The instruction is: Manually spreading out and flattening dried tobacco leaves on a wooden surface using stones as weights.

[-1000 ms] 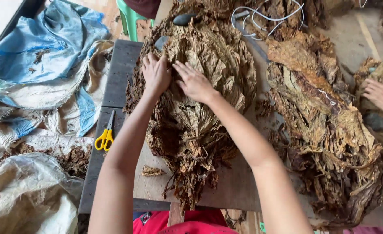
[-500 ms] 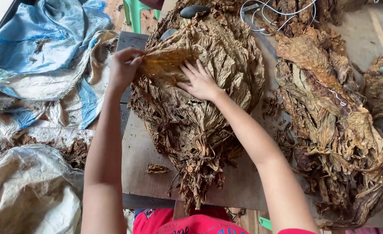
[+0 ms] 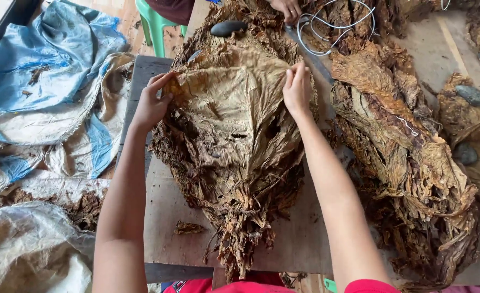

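Left hand [image 3: 152,104] and right hand [image 3: 296,89], fingers pinching opposite edges, hold one broad dried brown leaf [image 3: 226,103] spread flat atop the heaped leaf pile [image 3: 234,190] (many leaves remain beneath).

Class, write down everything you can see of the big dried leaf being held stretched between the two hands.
The dried leaf is broad, tan-brown, wrinkled and papery, with a dark midrib and a few small tears. It is spread flat, wide end up, over a pile of similar leaves on a wooden board. The left hand pinches its left edge and the right hand its upper right edge.
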